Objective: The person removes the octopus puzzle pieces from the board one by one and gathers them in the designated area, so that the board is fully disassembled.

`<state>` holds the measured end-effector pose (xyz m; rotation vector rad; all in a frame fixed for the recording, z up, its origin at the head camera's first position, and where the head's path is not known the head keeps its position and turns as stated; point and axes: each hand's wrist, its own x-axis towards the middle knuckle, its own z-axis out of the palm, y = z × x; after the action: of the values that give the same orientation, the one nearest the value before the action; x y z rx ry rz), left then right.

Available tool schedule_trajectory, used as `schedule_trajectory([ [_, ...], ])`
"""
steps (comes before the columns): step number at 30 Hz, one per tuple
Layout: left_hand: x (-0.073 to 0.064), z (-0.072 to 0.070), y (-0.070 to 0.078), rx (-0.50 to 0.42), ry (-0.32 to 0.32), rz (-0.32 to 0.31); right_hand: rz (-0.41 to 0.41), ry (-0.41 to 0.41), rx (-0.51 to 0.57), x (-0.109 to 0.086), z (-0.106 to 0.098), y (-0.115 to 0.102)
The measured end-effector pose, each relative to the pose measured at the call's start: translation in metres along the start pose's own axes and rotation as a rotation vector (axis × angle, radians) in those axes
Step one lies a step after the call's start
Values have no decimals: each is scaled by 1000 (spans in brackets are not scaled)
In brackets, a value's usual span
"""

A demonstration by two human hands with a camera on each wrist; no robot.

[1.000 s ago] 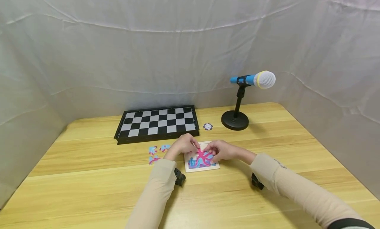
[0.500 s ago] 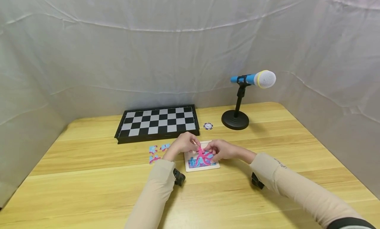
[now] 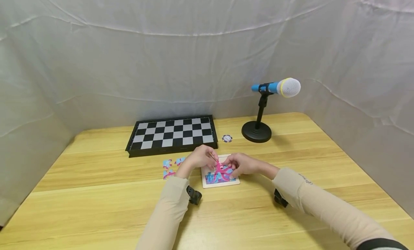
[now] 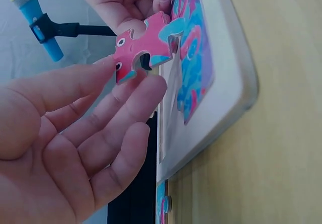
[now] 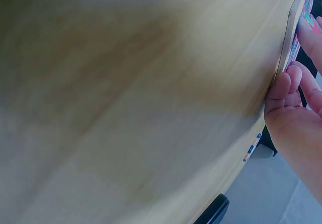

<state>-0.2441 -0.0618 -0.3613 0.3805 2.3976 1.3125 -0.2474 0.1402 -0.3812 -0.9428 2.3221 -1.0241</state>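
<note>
My left hand [image 3: 203,157] pinches a pink puzzle piece with eyes [image 4: 146,45] between thumb and forefinger. In the left wrist view it is tilted above the puzzle board [image 4: 236,58], its other fingers loosely bent beneath. The board [image 3: 221,185] has a pale frame and a pink octopus picture [image 3: 221,174] filling its near part; bare wood shows at its upper left. My right hand [image 3: 242,164] lies at the board's right side, thumb on the picture and fingertips close to the held piece. The right wrist view shows its bent outer fingers [image 5: 282,90] along the board's edge.
Several loose puzzle pieces [image 3: 169,174] lie left of the board, partly hidden by my left wrist. Behind are a black-and-white chessboard [image 3: 173,133] and a poker chip [image 3: 227,138]. A blue microphone [image 3: 270,87] on a black stand [image 3: 256,131] stands at the back right.
My left hand shifts slightly and the pink piece tips, its pale edge now showing between the fingertips. My right hand stays in place on the board.
</note>
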Motion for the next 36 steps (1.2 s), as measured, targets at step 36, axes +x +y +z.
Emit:
schedule_trajectory([
  [36, -8, -8, 4, 12, 75, 8, 41, -5, 0, 1, 0, 0],
])
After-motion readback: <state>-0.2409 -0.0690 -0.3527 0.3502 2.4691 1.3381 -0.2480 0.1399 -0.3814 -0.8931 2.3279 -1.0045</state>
